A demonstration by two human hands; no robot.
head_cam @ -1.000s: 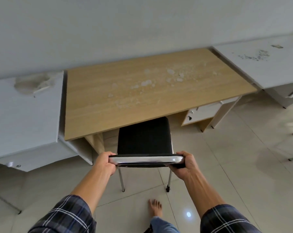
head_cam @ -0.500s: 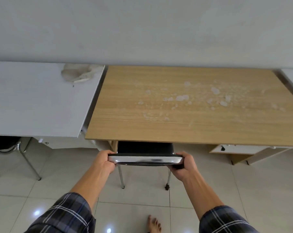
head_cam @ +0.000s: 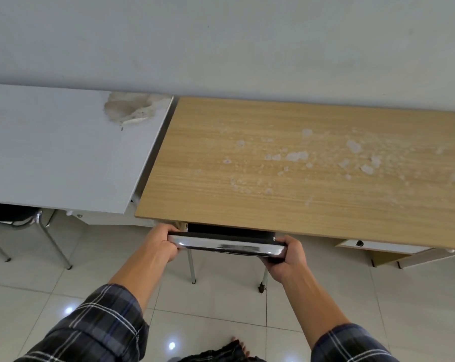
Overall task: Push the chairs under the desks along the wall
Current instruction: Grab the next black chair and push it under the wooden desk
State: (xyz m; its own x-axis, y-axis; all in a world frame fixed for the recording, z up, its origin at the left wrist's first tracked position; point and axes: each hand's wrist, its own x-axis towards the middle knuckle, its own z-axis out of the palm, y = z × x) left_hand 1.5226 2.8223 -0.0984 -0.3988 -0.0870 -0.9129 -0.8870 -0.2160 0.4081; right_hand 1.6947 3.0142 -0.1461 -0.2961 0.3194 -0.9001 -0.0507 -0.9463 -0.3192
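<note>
A black chair with a chrome backrest bar point(head_cam: 227, 246) stands at the front edge of the wooden desk point(head_cam: 286, 194). Its seat is almost wholly hidden under the desktop; only a thin black strip and two rear legs show. My left hand point(head_cam: 162, 242) grips the left end of the backrest bar. My right hand point(head_cam: 286, 257) grips the right end. White flecks are scattered over the wooden desktop.
A white desk point(head_cam: 51, 152) adjoins on the left, with a damaged patch near its back corner. Under it stands another black chair point(head_cam: 14, 218) with chrome legs. A drawer unit point(head_cam: 383, 248) hangs under the wooden desk's right side. Glossy tiled floor lies below; a bare foot shows at the bottom.
The chair has gone further under the wooden desk; its black seat, fully visible a second ago, is now nearly hidden. My view has swung left and closer to the desk.
</note>
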